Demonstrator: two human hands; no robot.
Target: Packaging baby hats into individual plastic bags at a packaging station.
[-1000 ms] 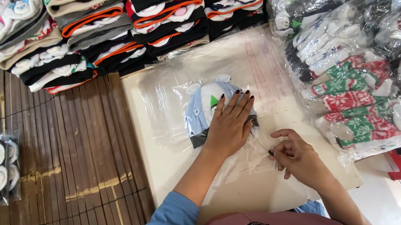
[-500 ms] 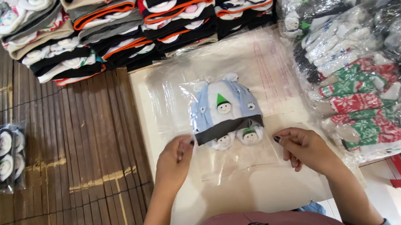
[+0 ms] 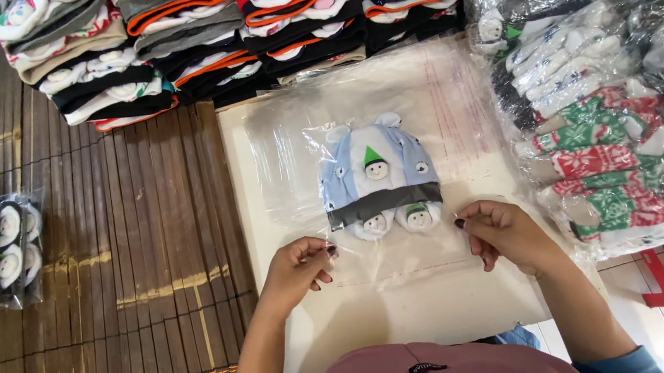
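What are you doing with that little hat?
A person is packing a small blue baby hat into a clear plastic bag on a white board. The hat is inside the bag. The left hand and right hand each pinch a corner of the bag's open end. Stacks of folded hats lie behind, and bagged ones are piled to the right.

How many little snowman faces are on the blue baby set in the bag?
3. One with a green hat sits on the front of the blue cap; two more are on the small mittens below the grey band, side by side. Others may be hidden.
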